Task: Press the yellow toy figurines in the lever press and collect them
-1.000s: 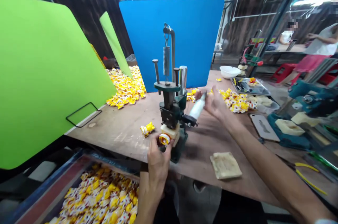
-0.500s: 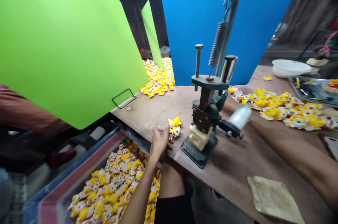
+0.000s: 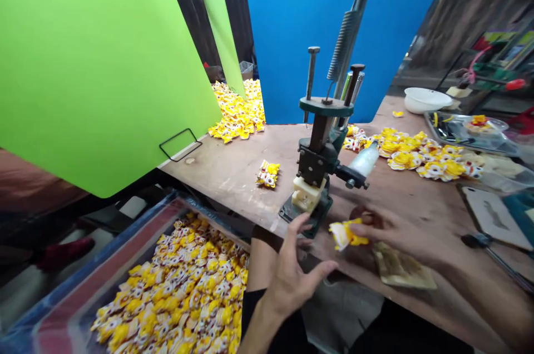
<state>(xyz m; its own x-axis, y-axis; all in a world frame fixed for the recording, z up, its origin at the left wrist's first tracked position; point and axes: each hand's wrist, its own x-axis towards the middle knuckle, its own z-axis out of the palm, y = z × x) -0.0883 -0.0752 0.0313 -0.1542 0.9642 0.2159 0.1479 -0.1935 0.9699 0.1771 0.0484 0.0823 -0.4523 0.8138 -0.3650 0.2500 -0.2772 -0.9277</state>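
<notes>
A green hand press (image 3: 319, 165) with a spring and a white-capped lever (image 3: 364, 160) stands on the wooden table (image 3: 233, 170). My right hand (image 3: 394, 232) pinches a small yellow and white piece (image 3: 345, 233) just in front of the press base. My left hand (image 3: 294, 273) hovers open below and left of that piece, fingers spread, holding nothing. Two similar yellow pieces (image 3: 267, 174) lie on the table left of the press.
A bin (image 3: 175, 293) full of yellow pieces sits below the table edge at the left. More pieces are heaped at the back (image 3: 237, 109) and right (image 3: 417, 154). Green (image 3: 92, 65) and blue (image 3: 308, 20) boards stand behind. A worn pad (image 3: 403, 270), white bowl (image 3: 425, 99) and metal tray (image 3: 467, 131) lie to the right.
My right hand left the press lever and now holds a yellow piece in front of the press. My left hand moved from the pieces beside the press toward my right hand and opened.
</notes>
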